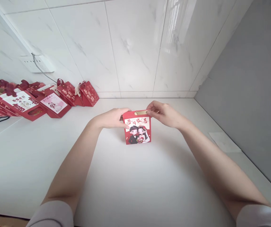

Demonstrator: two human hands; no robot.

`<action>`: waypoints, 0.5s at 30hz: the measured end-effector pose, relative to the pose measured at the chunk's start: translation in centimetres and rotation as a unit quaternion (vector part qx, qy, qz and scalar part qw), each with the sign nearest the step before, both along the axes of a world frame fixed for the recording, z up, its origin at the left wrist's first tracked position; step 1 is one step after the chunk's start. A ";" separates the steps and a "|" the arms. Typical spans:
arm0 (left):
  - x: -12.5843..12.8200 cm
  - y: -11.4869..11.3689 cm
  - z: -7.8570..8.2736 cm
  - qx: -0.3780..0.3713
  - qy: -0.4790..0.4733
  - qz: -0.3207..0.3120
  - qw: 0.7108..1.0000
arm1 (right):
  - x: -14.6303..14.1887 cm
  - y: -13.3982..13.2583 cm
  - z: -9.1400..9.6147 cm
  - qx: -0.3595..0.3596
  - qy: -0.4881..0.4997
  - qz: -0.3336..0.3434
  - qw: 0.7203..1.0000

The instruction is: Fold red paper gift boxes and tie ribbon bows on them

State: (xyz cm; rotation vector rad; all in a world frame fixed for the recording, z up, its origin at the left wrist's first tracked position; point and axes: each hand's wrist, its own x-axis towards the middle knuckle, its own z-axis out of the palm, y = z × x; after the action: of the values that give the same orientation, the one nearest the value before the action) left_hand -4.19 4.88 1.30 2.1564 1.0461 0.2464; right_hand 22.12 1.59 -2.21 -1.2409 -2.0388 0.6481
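A small red gift box (138,134) stands upright on the white counter, its front printed with a cartoon bride and groom under red lettering. A gold ribbon (140,112) shows in the slot at its top. My left hand (113,118) grips the box's left side, thumb on the front and the other fingers partly hidden behind. At the top right corner, my right hand (162,113) pinches the end of the gold ribbon between thumb and fingers.
Several red gift boxes and bags (55,102) with ribbons lie at the left by the tiled wall (135,47). A black loop (1,119) lies before them. Above is a socket with a grey cable (40,67). A grey panel (249,94) bounds the right; a white sheet (224,142) lies near it.
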 end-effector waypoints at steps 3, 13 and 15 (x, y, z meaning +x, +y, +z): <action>-0.5 2.7 -3.9 -0.082 -0.163 0.018 0.983 | -1.2 2.0 -3.8 -0.069 0.084 -0.018 0.994; 0.5 5.7 -13.7 -0.115 -0.446 0.224 0.859 | -3.9 4.3 -12.0 -0.186 0.320 -0.020 0.929; 0.7 5.6 -13.7 -0.125 -0.444 0.176 0.870 | -4.2 4.4 -12.3 -0.142 0.344 -0.061 0.926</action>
State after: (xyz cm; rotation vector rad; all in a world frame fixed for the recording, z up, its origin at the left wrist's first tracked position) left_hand -3.45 10.45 -12.36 1.3303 0.8248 1.0903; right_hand 17.94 6.00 -14.55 -1.0743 -1.3058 1.1585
